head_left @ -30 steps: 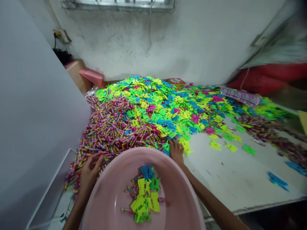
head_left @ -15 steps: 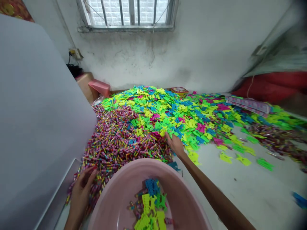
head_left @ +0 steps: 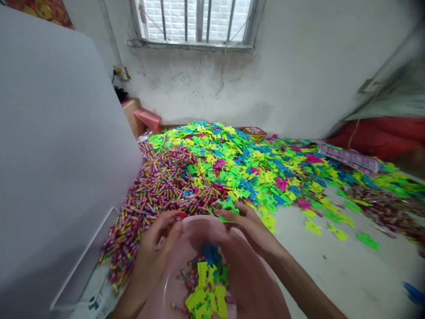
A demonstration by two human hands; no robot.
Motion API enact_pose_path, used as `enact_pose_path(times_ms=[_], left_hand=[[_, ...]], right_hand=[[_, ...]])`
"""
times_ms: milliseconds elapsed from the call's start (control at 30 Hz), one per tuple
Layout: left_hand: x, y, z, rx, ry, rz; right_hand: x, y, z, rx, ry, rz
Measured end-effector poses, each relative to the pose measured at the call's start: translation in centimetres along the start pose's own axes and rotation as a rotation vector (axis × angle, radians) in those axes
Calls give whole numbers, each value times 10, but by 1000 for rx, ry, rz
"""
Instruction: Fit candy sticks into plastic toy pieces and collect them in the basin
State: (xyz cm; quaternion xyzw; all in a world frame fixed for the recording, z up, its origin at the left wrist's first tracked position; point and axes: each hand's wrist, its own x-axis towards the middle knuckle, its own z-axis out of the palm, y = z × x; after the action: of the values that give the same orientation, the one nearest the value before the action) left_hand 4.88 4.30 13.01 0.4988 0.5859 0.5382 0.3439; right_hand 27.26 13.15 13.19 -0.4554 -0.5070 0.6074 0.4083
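Note:
My right hand (head_left: 254, 228) pinches a flat bright green plastic piece (head_left: 229, 209) with a cut-out outline, over the far rim of a pink tub (head_left: 199, 221). Opposite it, my left hand (head_left: 156, 252) is closed, thumb and fingers together, around a small stick with a red tip (head_left: 181, 215); most of the stick is hidden by the fingers. Inside the tub lie several yellow plastic pieces (head_left: 202, 297), a blue piece (head_left: 211, 254) and a few small pink-wrapped sticks (head_left: 179, 307). Both hands are above the tub, a short gap apart.
Beyond the tub spreads a heap of pink-wrapped sticks (head_left: 162, 186), and next to it a pile of coloured plastic pieces (head_left: 232, 155) against the wall. A white panel (head_left: 66, 155) stands on the left. Patterned strips (head_left: 348, 159) lie at the right.
My right hand has come back from the pile to the tub with a green piece. My left hand has moved right and up, from the stick heap to above the tub.

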Motion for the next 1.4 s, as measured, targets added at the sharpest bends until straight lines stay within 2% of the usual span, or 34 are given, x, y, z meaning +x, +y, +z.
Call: enact_pose_path(times_ms=[133,300,367,567,667,867,967,1100,1167,1400], left_hand=[[-10,15,15,24,-83,63],[-15,23,16,7,-166,129],[-15,24,14,28,-177,168],[-18,28,7,65,-170,210],[-19,30,6,67,-189,227],[-20,27,8,161,-141,270],[-21,22,6,294,-117,368],[-22,20,3,468,-103,602],[-23,20,3,510,-122,653],[-22,17,-2,557,-191,602]], right_hand=[[-23,-6,26,194,-66,140],[-35,-6,38,60,-157,-49],[-38,-6,40,35,-191,-82],[-42,-3,43,57,-87,-43],[-44,-2,43,16,-70,-61],[-48,-2,42,-38,-57,-103],[-49,-2,42,-33,-67,-101],[-52,0,42,-35,-50,-105],[-55,2,44,-36,-46,-120],[-59,8,53,-128,38,-201]])
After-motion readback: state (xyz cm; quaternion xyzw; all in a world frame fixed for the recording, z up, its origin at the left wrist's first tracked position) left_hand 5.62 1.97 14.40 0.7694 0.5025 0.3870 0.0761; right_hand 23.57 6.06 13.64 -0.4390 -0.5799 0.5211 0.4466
